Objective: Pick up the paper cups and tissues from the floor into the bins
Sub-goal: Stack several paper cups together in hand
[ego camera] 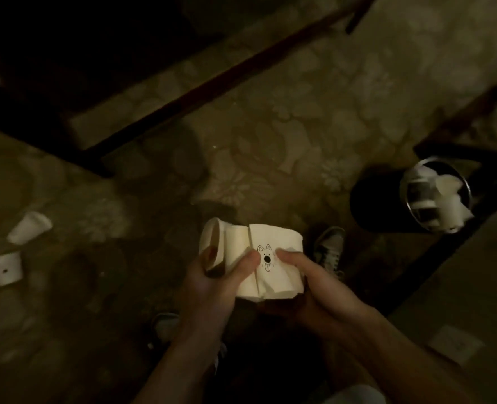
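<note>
**Q:** How will the held items handle, and where are they?

**A:** A paper cup (215, 246) and a tissue (273, 258) printed with a small dog face are carried in front of the body, above the patterned floor (270, 118). Both are judged light, soft and easily crushed. The cup should be taken around its wall near the rim; the tissue is limp and should be pinched by a gathered fold.

**Q:** What is the state of each grip?

**A:** The left hand (212, 284) is closed around the cup and the tissue's left edge, thumb pressed on top. The right hand (317, 281) is clenched on the tissue's right side, thumb on the upper face, fingers underneath.

**Q:** Where is the destination?

**A:** A dark round bin (387, 196) stands on the floor to the right, near the hands, already containing white paper waste.

**Q:** What remains?

**A:** Two more cups lie on the floor well to the left: one on its side (30, 227), another (5, 268) just below it.
</note>
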Available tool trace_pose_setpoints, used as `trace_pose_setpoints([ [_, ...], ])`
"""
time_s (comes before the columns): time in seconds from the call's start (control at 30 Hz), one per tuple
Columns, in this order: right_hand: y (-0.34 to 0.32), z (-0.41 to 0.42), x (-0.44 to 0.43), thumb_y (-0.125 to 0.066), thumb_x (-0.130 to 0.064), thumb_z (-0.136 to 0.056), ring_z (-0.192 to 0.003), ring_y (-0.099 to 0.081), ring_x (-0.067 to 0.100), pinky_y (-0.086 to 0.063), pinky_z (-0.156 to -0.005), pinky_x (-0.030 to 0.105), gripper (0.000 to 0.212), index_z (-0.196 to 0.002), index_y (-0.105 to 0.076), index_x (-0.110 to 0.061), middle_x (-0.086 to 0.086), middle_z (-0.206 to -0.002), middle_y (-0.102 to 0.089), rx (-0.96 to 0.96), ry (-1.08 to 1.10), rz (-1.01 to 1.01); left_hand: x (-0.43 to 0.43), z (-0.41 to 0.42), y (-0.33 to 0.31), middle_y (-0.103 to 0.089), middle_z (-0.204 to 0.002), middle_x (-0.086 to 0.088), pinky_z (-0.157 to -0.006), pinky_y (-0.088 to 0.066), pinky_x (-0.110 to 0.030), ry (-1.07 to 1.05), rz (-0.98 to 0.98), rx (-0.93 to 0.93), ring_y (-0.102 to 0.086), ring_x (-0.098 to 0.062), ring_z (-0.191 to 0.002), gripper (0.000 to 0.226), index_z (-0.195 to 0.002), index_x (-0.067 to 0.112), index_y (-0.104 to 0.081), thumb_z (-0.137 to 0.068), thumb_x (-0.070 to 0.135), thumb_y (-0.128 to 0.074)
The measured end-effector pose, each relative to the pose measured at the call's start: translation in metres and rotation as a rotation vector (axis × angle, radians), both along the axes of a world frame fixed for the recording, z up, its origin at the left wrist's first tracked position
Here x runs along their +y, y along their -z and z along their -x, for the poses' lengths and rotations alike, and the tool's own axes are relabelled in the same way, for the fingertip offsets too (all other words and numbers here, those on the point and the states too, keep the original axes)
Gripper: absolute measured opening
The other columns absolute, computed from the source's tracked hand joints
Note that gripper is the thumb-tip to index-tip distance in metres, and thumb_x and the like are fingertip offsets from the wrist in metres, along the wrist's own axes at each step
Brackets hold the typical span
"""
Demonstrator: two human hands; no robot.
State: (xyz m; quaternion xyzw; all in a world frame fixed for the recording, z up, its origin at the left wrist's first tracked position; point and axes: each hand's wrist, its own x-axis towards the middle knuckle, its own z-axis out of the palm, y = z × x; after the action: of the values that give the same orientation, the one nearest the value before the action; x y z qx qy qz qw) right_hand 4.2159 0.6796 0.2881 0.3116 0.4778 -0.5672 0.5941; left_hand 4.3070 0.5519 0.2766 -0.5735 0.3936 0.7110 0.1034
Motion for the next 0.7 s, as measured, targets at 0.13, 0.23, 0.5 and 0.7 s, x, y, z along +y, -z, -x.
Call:
trace_pose_setpoints([
  [0.13, 0.0, 0.041, 0.076, -0.064, -0.031, -0.079, -0.093, -0.072, 0.027, -0.06, -0.069, 0.036, 0.042, -0.115, -0.063, -0.011, 0.012, -0.107, -0.073, 0.006, 0.129, -0.044, 0.058, 0.062, 0.005, -0.073, -0.113, -0.001, -0.083, -0.06, -0.044, 0.17, -0.075, 0.005, -0.073, -0.02, -0.094, 0.12, -0.127, 0.027, -0.061, -0.017, 0.064, -0.092],
  [0.23, 0.003, 0.075, 0.134, -0.061, -0.027, -0.079, -0.104, -0.068, 0.032, -0.057, -0.083, 0.044, 0.047, -0.123, -0.06, -0.01, 0.015, -0.115, -0.07, 0.024, 0.229, -0.08, 0.106, 0.112, 0.007, -0.073, -0.113, -0.004, -0.088, -0.057, -0.049, 0.276, -0.075, 0.034, -0.072, -0.024, -0.098, 0.117, -0.126, 0.022, -0.063, -0.02, 0.06, -0.094],
  [0.5, 0.024, 0.174, 0.275, -0.051, -0.015, -0.091, -0.101, -0.067, 0.031, -0.059, -0.078, 0.042, 0.028, -0.118, -0.061, -0.013, 0.01, -0.11, -0.07, 0.147, 0.293, -0.329, 0.221, 0.238, 0.03, -0.051, -0.139, 0.0, -0.088, -0.055, -0.045, 0.549, 0.034, 0.048, -0.057, -0.022, -0.115, 0.112, -0.144, 0.028, -0.042, -0.043, 0.049, -0.085],
  [0.7, 0.068, 0.251, 0.36, -0.064, -0.038, -0.09, -0.081, -0.063, 0.017, -0.048, -0.052, 0.026, 0.045, -0.128, -0.053, -0.015, 0.001, -0.1, -0.064, 0.22, 0.341, -0.78, 0.277, 0.317, 0.081, -0.044, -0.146, 0.0, -0.065, -0.046, -0.025, 0.763, 0.209, 0.025, -0.049, -0.015, -0.113, 0.092, -0.146, 0.026, -0.041, -0.066, 0.042, -0.085],
])
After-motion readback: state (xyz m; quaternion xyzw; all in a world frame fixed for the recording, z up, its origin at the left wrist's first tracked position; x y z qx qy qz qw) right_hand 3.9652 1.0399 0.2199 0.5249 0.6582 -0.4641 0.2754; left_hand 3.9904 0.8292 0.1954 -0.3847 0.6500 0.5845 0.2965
